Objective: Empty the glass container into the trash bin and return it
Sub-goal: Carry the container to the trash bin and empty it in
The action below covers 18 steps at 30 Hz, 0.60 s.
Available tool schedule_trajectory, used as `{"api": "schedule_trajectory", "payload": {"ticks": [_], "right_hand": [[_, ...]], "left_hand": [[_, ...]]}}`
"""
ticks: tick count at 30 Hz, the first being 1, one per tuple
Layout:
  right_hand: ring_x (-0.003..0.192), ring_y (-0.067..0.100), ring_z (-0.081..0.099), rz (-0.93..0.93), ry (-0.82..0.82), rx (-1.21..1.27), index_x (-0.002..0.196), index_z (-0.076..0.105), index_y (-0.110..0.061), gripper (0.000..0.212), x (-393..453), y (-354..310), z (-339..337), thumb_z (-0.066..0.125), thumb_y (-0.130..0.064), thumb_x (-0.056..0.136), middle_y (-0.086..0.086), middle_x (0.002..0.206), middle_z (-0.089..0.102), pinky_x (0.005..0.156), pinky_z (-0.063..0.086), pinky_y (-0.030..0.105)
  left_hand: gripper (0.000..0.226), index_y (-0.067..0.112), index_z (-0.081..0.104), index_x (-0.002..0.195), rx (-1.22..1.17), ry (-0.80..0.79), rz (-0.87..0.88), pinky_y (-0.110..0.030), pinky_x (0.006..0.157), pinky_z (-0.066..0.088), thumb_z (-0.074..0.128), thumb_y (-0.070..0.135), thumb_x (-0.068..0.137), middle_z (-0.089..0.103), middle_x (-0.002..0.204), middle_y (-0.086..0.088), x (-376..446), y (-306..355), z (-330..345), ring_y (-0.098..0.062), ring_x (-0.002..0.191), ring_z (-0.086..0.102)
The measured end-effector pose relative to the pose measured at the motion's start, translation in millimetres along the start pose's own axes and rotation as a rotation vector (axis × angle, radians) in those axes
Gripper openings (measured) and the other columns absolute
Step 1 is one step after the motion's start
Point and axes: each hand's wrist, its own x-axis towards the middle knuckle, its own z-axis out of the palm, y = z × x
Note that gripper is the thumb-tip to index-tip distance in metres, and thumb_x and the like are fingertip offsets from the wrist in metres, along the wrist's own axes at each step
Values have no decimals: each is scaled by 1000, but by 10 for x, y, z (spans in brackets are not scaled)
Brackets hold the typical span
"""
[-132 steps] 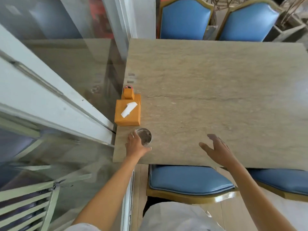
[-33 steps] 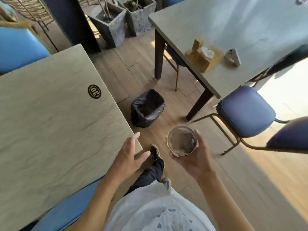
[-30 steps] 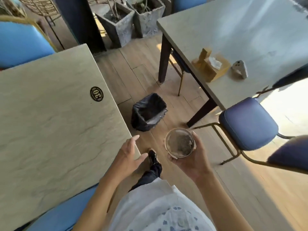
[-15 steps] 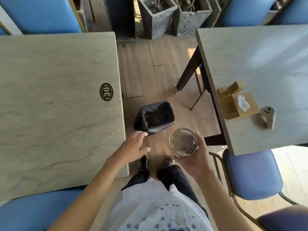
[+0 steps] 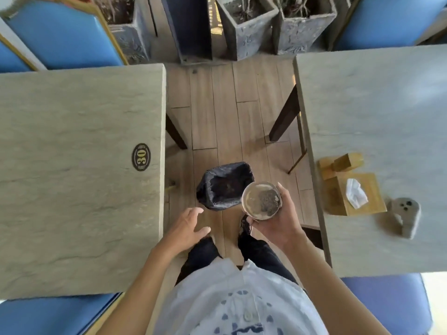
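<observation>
head view | glass container (image 5: 262, 200) is cupped upright in the right hand (image 5: 278, 220), fingers wrapped round its wall, grey residue seen inside | container is held just right of the black-lined trash bin (image 5: 223, 186) on the wooden floor (image 5: 217, 117) | left hand (image 5: 187, 228) is spread open, nothing held, beside the near-left table (image 5: 79, 165)

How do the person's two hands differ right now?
The right hand is curled around the glass container, palm up; the left hand is empty, fingers spread, palm down. The right hand is beside the trash bin; the left hand is nearer the numbered table. Both are bare.
</observation>
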Motion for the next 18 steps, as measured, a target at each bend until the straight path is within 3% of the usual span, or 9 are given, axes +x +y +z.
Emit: {"api": "schedule_trajectory", "payload": {"ticks": [3,7,11,14,18], "right_hand": [[99,26,58,52,1,-5,130,61,-19,61,296,-258,-102,60,-64,89,14,132,54,69,46,38],[102,27,56,122,13,-18,130,64,-19,63,709,-457,-243,61,-65,87,13,132,55,69,46,37],[115,27,50,165,92,-5,129,67,-20,64,1098,-511,-327,62,-67,86,11,132,58,72,45,36],[117,28,49,206,161,-18,128,66,-20,63,1560,-324,-416,60,-67,86,11,132,58,72,46,35],[113,28,57,197,200,12,128,68,-19,63,1816,-266,-455,59,-66,87,11,130,62,85,42,37]], "left_hand": [[66,21,34,149,-30,5,-42,-35,107,43,58,48,94,35,155,0,274,140,-33,-18,138,44],[63,17,38,147,-4,-3,-51,-37,107,43,58,45,95,39,153,-2,660,166,-67,-20,137,46],[58,14,42,143,2,-18,-48,-43,104,47,58,41,95,46,146,-4,1046,98,-82,-22,132,51],[57,12,42,143,-18,-114,-109,-43,103,48,59,38,95,47,145,-8,1491,-150,89,-23,130,53],[56,7,44,140,-72,-150,-169,-40,99,48,61,34,94,51,141,-12,1804,-209,186,-27,126,55]]}}
